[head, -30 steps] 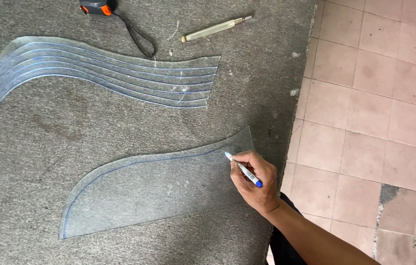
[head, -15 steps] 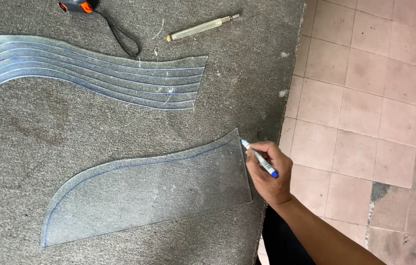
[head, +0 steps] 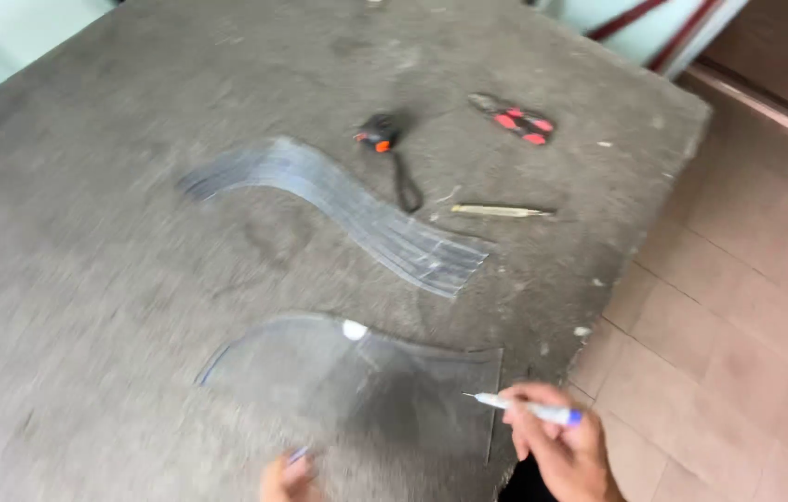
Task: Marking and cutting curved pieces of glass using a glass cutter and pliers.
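The right hand was positioned at the lower right of the head view, fingers clenched around a slim white marker pen with a blue cap end. The pen lay nearly level, its fine tip pointing left and sitting just above the right portion of a clear, curved sheet of transparent plastic. That sheet lay flat on the grey, rough concrete slab, near the slab's front edge, with a blue line tracing its arched upper edge and a small bright glare spot on its top. The left hand appeared only partly at the bottom edge of the frame, at the sheet's lower margin; motion blur prevented determining whether it gripped the sheet or merely rested on it. Farther back on the slab lay a stack of clear, S-curved plastic strips, well apart from the sheet. Behind the stack were a small black and orange tape measure with a black wrist loop, a slender pale metal scribing tool lying level, and a black tool with red grip patches. To the right of the slab, a floor of pinkish square tiles was visible.
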